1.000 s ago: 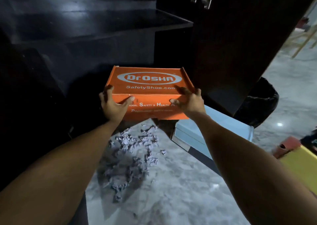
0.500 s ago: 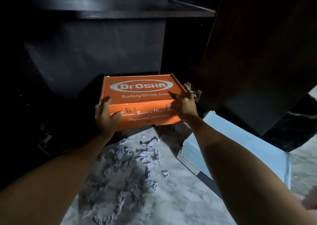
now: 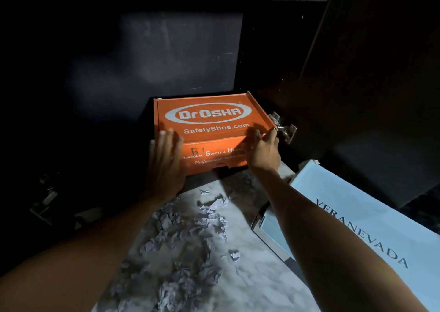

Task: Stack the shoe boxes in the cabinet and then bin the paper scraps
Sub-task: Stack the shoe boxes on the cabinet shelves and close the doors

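While straight fingers of the left hand (image 3: 164,159) and right hand (image 3: 263,151) press the orange shoe box (image 3: 209,123) into the cabinet (image 3: 166,57), 1 blue shoe box (image 3: 371,226) and the paper scraps (image 3: 188,235) wait on the floor.

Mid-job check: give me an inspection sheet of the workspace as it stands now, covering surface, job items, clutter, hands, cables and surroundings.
Surface: pale marbled floor in front of a dark cabinet.
Job's things: orange shoe box on the cabinet's bottom level, lid closed; light blue shoe box on the floor to the right; paper scraps strewn on the floor.
Clutter: nothing seen beyond the scraps.
Hands: left hand flat against the orange box's front left corner; right hand touching its front right corner.
Cables: nothing seen.
Surroundings: open cabinet door on the right, metal hinge beside the box; very dim light.
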